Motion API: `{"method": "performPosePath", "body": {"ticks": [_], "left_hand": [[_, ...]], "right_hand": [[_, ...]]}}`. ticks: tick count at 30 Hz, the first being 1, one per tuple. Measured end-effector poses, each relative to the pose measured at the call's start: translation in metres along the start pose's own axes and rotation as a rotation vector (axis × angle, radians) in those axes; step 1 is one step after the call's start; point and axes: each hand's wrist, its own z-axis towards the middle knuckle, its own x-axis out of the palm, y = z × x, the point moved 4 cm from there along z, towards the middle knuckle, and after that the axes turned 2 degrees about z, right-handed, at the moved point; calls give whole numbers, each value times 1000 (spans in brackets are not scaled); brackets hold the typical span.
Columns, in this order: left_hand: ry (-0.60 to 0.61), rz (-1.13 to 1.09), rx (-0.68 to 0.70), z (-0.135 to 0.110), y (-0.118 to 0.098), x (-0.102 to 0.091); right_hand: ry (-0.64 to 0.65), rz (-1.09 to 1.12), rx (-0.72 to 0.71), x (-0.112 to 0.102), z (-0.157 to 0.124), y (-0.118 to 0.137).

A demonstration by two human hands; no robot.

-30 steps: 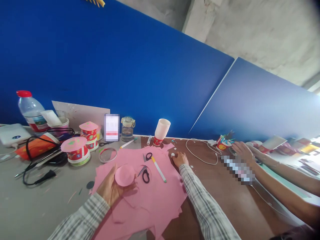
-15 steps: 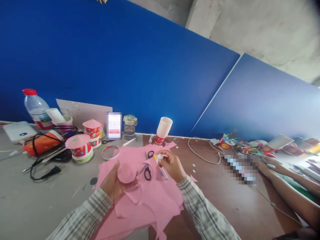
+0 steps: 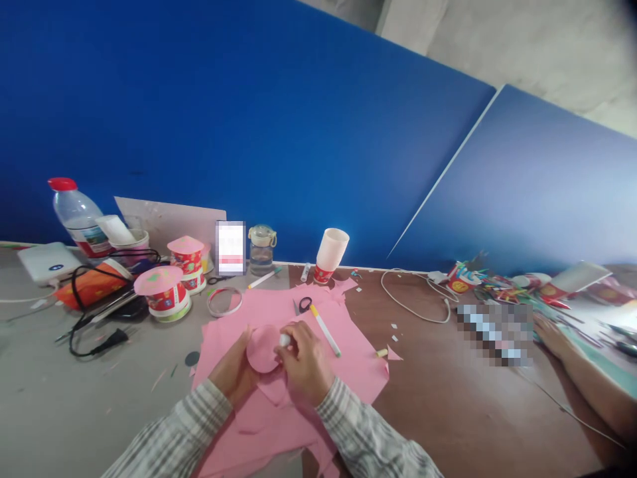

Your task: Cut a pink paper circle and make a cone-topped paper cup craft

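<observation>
My left hand is closed on the edge of a round pink paper piece, fingers behind it. In my right hand a small white rounded object is pinched against the disc's right side; its kind is not clear. Both hands are over pink paper sheets with cut edges and strips. A white marker with yellow and green ends lies just beyond my right hand, beside black-handled scissors.
Behind stand a white cup, a water bottle and a blue partition. To the left are decorated red cups, a roll of tape and a black cable. Another person's arm rests at the right.
My right hand has moved left from beside the marker to the disc, bringing the white object against it. A small yellowish cylinder now shows on the paper's right edge.
</observation>
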Motion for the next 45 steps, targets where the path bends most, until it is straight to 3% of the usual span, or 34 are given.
{"method": "performPosePath", "body": {"ticks": [4,9,14,19,24,37,45], "left_hand": [[91,12,-2,1,5,1],[180,61,42,3,11,1],[140,140,159,4,11,1],[92,143,91,6,11,-3],[46,130,85,4,11,-3],[150,88,60,7,14,-3],[142,103,48,6,11,-1]], "right_hand": [[67,-240,-217,7,-6,8],[125,-415,-324,10,-7,14],[40,-392,-335,4,-5,14],[23,-463,-406,-1,-5,21],[109,-474,-387,8,-8,20],[217,-466,-387,15,-8,24],[293,-158,-286,9,-4,21]]}}
